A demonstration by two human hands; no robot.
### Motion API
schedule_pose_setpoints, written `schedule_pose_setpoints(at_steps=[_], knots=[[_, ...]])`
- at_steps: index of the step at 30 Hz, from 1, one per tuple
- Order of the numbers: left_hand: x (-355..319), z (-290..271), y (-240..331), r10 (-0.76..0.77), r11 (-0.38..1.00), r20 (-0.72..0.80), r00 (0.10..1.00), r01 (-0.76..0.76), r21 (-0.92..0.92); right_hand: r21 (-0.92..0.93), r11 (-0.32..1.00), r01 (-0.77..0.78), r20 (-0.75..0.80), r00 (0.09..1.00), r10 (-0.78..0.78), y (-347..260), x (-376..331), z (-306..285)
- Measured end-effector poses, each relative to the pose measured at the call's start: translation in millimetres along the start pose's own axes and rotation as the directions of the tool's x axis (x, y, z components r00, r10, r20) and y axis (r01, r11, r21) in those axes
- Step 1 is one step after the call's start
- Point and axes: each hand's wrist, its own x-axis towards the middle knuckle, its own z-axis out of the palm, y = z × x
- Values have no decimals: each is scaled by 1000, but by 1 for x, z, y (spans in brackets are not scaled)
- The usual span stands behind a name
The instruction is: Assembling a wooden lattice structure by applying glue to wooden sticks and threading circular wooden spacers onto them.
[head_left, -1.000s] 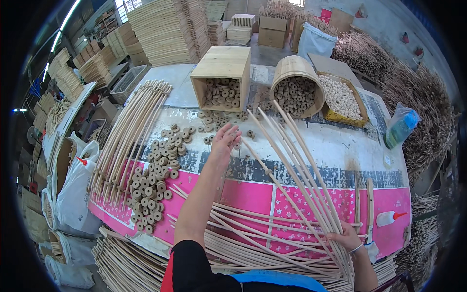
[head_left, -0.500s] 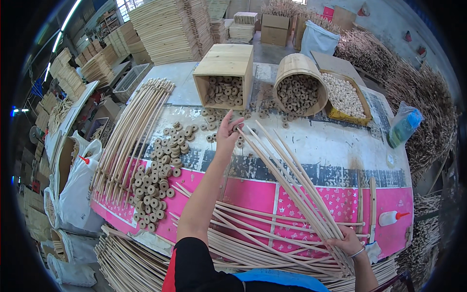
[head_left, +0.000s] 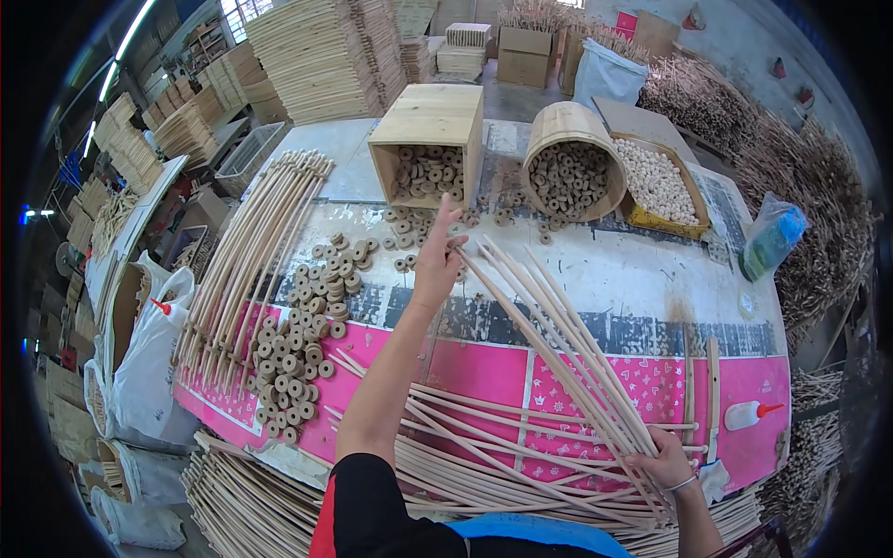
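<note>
My right hand (head_left: 665, 458) is closed around the lower ends of several long, pale wooden sticks (head_left: 595, 372). They fan out slantwise toward the far left. At the tip of the leftmost stick is my left hand (head_left: 437, 260), its index finger stretched up and its thumb bent in by the stick's end. Whatever small thing it pinches there is hidden by the fingers. Below and left of that hand spreads a pile of round wooden rings (head_left: 298, 363), and a few more rings (head_left: 405, 228) lie just beyond it. More loose sticks (head_left: 484, 442) lie across the table's near side.
A wooden box (head_left: 428, 116) and a wooden tub (head_left: 569, 126), both on their sides, hold rings. Beside them sits a yellow tray (head_left: 665, 223) of small pale balls. Sticks with rings (head_left: 251, 270) lie at left. A glue bottle (head_left: 747, 417) and a green-filled bottle (head_left: 772, 246) are at right.
My left index finger has straightened upward and the other fingers have drawn in at the stick's tip. The sticks in my right hand have spread and shifted slightly.
</note>
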Motion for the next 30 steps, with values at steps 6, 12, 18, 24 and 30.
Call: schedule_pose_setpoints(at_steps=[6, 12, 18, 24, 30], knots=[[-6, -3, 0, -158, 890, -43, 987, 123, -440, -77, 997, 19, -86, 996, -26, -8, -3, 5], [-5, -12, -17, -363, 526, 59, 930, 257, -811, -94, 993, 69, -107, 991, -79, 2, -1, 8], [-6, -3, -11, -460, 480, 158, 874, 394, -784, -87, 990, 114, -212, 969, -130, 9, 0, 17], [-36, 24, -19, -457, 425, 150, 877, 363, -829, -211, 972, 99, -227, 963, -148, 7, 8, 16], [-33, 2, -17, -371, 260, 359, 856, 467, -845, -141, 979, 148, -208, 962, -176, 4, -3, 12]])
